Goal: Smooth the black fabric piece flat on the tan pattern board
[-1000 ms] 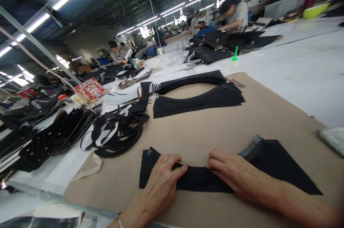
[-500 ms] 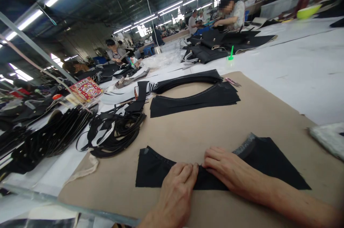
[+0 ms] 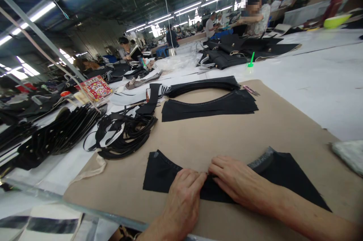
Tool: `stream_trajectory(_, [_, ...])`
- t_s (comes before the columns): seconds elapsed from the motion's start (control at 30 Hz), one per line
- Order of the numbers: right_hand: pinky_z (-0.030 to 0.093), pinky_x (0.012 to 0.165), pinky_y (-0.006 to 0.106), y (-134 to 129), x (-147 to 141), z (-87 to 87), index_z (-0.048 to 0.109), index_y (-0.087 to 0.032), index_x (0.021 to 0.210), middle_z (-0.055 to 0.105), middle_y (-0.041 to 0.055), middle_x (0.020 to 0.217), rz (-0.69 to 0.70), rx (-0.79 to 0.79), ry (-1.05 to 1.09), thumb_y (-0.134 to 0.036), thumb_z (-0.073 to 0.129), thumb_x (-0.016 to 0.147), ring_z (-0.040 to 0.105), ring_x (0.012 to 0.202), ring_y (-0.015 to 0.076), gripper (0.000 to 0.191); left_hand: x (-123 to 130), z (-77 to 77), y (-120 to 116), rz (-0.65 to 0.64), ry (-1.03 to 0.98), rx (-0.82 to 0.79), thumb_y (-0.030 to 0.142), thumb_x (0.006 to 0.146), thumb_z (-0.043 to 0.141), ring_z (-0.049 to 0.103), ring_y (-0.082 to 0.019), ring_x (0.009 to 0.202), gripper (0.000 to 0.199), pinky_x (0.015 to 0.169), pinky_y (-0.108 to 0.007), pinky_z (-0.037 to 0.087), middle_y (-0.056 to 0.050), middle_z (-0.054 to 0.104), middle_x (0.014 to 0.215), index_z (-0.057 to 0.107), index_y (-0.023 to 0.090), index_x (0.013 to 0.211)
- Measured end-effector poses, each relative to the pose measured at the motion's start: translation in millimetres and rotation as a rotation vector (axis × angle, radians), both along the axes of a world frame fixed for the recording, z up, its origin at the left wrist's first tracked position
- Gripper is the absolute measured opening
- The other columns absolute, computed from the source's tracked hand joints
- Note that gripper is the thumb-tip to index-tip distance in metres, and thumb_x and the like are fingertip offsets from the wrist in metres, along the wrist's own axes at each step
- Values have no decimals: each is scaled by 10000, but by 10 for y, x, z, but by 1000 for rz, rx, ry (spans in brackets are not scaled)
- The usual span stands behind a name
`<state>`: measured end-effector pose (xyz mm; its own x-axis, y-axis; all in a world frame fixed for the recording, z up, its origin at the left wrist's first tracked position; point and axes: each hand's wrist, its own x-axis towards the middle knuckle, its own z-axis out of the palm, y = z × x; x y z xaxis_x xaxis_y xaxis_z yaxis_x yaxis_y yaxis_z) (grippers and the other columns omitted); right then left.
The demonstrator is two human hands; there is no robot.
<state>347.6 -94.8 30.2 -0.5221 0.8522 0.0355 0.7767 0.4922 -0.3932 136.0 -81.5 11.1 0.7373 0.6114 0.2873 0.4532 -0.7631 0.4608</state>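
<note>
A black fabric piece (image 3: 295, 180) with a curved upper edge lies flat on the brown board (image 3: 124, 184). My left hand (image 3: 184, 195) is closed at the middle of that curve, its fingertips pressed together on the edge. Just right of it, my right hand (image 3: 235, 178) is also closed, fingers bunched on the same edge. The fingertips of both hands nearly meet and hide the fabric between them. A greyish, rough-looking band (image 3: 262, 160) runs along the curve to the right. Beyond my hands lie similar black pieces (image 3: 208, 109), with a curved black stack (image 3: 204, 85) behind.
Small pink-handled snips (image 3: 251, 90) lie at the board's far edge. To the left are a bundle of black strips (image 3: 127, 135) and a row of black pieces (image 3: 62, 131). A green nozzle (image 3: 251, 60) stands on the white table (image 3: 306, 78). Co-workers (image 3: 255, 14) are further back.
My right hand has shifted slightly left along the curved edge, nearer my left hand. The fabric's right end sits a little lower, and the whole view has moved slightly.
</note>
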Motion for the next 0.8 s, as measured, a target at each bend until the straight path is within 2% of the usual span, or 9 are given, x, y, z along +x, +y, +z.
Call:
stream_trajectory(0.13, [439, 785, 375, 34, -30, -26, 551, -183, 889, 578, 49, 895, 1, 27, -34, -124, 413, 955, 557, 849, 223, 164, -1, 8, -2, 17, -10, -1, 61, 903, 378, 561, -219, 1007, 428, 933, -408, 458, -76, 646, 1098, 523, 189, 1284])
stream_trajectory(0.37, [423, 831, 415, 19, -10, -4, 536, -185, 897, 577, 49, 905, -22, 2, -13, -143, 363, 981, 567, 860, 223, 197, 1, -46, -7, 45, 3, -8, 47, 890, 380, 564, -225, 1010, 431, 926, -403, 463, -90, 642, 1080, 534, 180, 1270])
stream_trajectory(0.53, [404, 894, 435, -24, 88, 15, 534, -193, 936, 569, 38, 955, -7, -35, 40, -164, 511, 922, 553, 912, 228, 40, 63, 1, -23, 96, 19, -58, 59, 898, 408, 561, -223, 959, 418, 882, -396, 478, -73, 637, 1021, 554, 212, 1259])
stream_trajectory(0.7, [415, 867, 378, -23, 143, 36, 545, -195, 936, 569, 32, 966, 9, -66, 108, -119, 519, 901, 536, 923, 211, 88, 156, 20, -21, 159, 32, -83, 50, 879, 460, 544, -217, 932, 404, 826, -381, 481, -55, 615, 993, 621, 256, 1187])
stream_trajectory(0.8, [426, 827, 337, -31, 162, 58, 551, -187, 930, 571, 37, 955, 12, -78, 137, -98, 517, 896, 535, 908, 200, 101, 185, -5, -18, 142, -4, -53, 42, 877, 450, 541, -216, 955, 402, 842, -382, 472, -60, 621, 1024, 651, 255, 1152])
